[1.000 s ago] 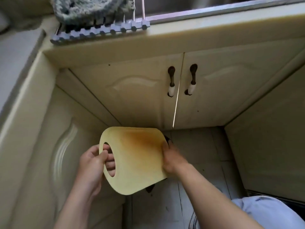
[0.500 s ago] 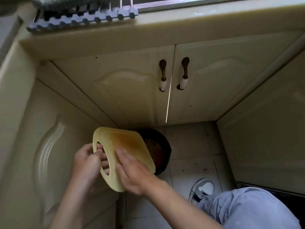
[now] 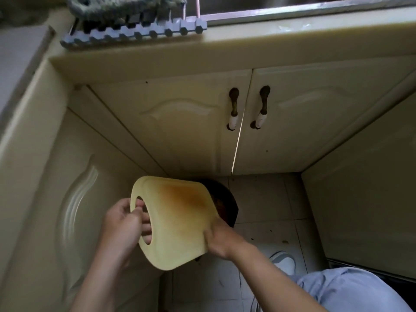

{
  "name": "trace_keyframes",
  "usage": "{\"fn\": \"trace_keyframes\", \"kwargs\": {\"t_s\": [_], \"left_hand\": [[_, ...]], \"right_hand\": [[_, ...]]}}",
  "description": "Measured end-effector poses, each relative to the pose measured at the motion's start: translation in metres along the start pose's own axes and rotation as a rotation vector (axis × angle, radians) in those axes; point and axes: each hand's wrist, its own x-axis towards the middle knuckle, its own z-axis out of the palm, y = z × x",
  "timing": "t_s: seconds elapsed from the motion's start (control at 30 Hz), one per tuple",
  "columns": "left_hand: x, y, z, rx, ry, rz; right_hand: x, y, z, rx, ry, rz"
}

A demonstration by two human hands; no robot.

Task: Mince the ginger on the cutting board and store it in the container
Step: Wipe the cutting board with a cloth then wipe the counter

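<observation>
**Holding the cutting board [image 3: 180, 219] over a dark bin [image 3: 227, 200]**

Both hands carry the yellow cutting board in the lower centre of the frame, off the counter [image 3: 247, 48] and above the tiled floor [image 3: 265, 206]. The board is tilted, its far edge lower, and a brown-orange stain spreads across its middle. The left hand [image 3: 121, 224] grips the handle end: its fingers [image 3: 145, 228] are curled through the oval hole, with the thumb on the rim beside it. The right hand [image 3: 221, 240] pinches the board's lower right edge, fingers closed on it.

Just behind and under the board sits the dark round bin on the floor — only its right side shows, and what it holds cannot be made out.

Cream cabinet doors fill the middle of the frame, with two dark handles [image 3: 233, 109] side by side. At upper left, a grey-blue drying rack [image 3: 135, 32] lies on the counter edge with a grey cloth [image 3: 126, 5] on it. At lower right are a pale blue garment [image 3: 351, 291] and a white shoe [image 3: 284, 262].
</observation>
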Motion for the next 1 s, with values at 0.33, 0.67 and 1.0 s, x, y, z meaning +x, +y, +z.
{"fn": "trace_keyframes", "kwargs": {"t_s": [0.33, 0.67, 1.0], "left_hand": [[-0.003, 0.011, -0.003, 0.017, -0.052, 0.065], [-0.004, 0.018, 0.006, 0.130, -0.100, 0.046], [0.004, 0.019, 0.011, 0.068, -0.105, 0.066]], "right_hand": [[-0.013, -0.104, 0.011, 0.094, 0.248, -0.635], [0.000, -0.026, -0.050, -0.066, 0.004, 0.018], [-0.153, -0.206, -0.159, -0.184, 0.975, -0.904]]}}
